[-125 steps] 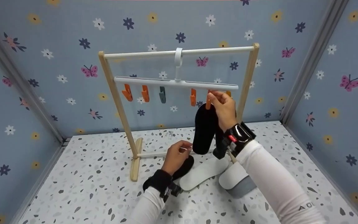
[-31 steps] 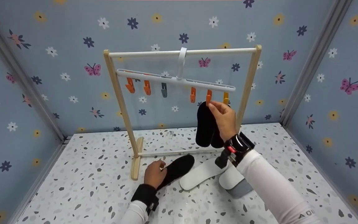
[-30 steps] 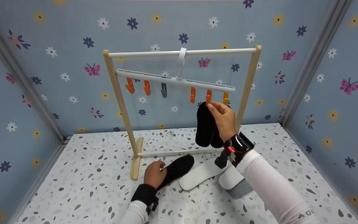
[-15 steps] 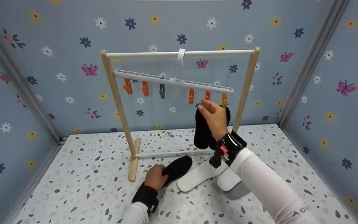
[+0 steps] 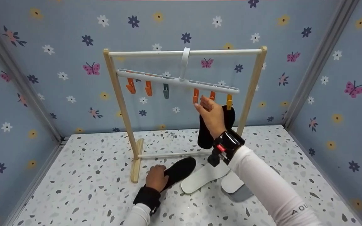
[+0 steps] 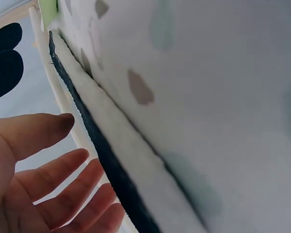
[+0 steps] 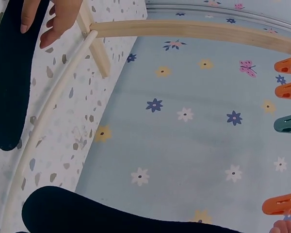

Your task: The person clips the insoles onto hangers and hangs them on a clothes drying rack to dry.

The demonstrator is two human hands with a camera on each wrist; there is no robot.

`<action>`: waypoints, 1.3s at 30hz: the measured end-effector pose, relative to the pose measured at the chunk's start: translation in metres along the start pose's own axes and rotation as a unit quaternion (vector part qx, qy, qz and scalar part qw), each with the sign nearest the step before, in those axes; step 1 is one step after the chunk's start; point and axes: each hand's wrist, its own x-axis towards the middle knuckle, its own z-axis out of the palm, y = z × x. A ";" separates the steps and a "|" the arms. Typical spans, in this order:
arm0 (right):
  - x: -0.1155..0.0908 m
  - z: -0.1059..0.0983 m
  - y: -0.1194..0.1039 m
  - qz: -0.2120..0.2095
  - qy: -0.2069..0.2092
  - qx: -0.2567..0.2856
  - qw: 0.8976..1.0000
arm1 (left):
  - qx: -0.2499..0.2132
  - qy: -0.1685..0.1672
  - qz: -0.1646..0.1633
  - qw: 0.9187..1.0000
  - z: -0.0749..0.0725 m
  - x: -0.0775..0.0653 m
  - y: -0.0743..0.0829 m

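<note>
My right hand [image 5: 213, 116] is raised beneath the white clip hanger [image 5: 156, 76], fingers extended, thumb tip close to an orange clip [image 5: 195, 95]. Whether it touches that clip is unclear. Behind it hangs a black insole [image 5: 204, 135]; the orange clip [image 5: 212, 95] above is partly hidden by my fingers. Another black insole [image 5: 229, 116] hangs from the yellow clip [image 5: 229, 102]. Down on the speckled surface, my left hand [image 5: 156, 178] rests at a flat black insole [image 5: 181, 169]. In the left wrist view its fingers [image 6: 70, 199] lie loosely along the insole's edge [image 6: 111, 160].
A wooden rack [image 5: 118, 94] carries the hanger, tilted lower on the right. More orange clips [image 5: 149, 88] and a green clip [image 5: 166, 91] hang left. White insoles [image 5: 200, 179] and a grey piece [image 5: 242, 194] lie below the right arm. Flowered walls [image 5: 74, 78] enclose the surface.
My right hand has released the orange clip over the middle black insole, which stays hanging, and shifted left toward the neighbouring clip. My left hand has come down to the insole on the surface.
</note>
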 end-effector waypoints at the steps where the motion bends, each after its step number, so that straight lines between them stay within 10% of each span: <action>1: 0.000 0.001 -0.001 0.001 -0.002 -0.005 1.000 | 0.002 -0.001 0.003 1.000 0.000 0.000 0.000; 39: 0.020 0.014 -0.005 -0.034 0.016 0.015 0.999 | 0.013 -0.020 0.007 1.000 -0.008 0.002 0.001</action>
